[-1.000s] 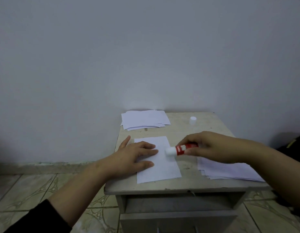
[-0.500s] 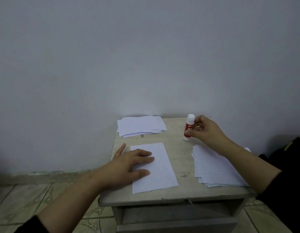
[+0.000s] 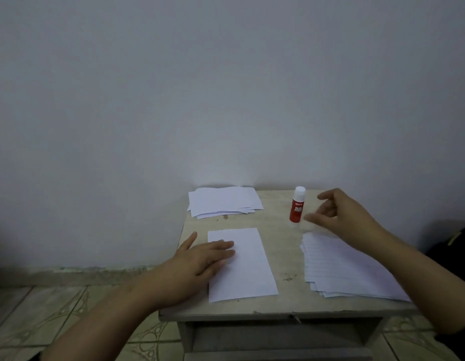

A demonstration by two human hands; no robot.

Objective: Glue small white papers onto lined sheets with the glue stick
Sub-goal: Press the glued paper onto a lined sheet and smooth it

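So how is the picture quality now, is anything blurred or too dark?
Head view: the light is dim and flat, with corners darker; the right hand is smeared by motion blur at its fingertips; the glue stick and the left hand on the sheet are sharp; the wide lens bends the table edge slightly.

The right hand (image 3: 338, 217) hangs with loose fingers just right of the upright glue stick (image 3: 297, 207), a narrow gap between them. Bare tabletop (image 3: 281, 230) lies left of the stick. Below the hand sits the lined-sheet stack (image 3: 343, 269); the left hand (image 3: 200, 259) presses the single sheet (image 3: 249, 267), well apart.
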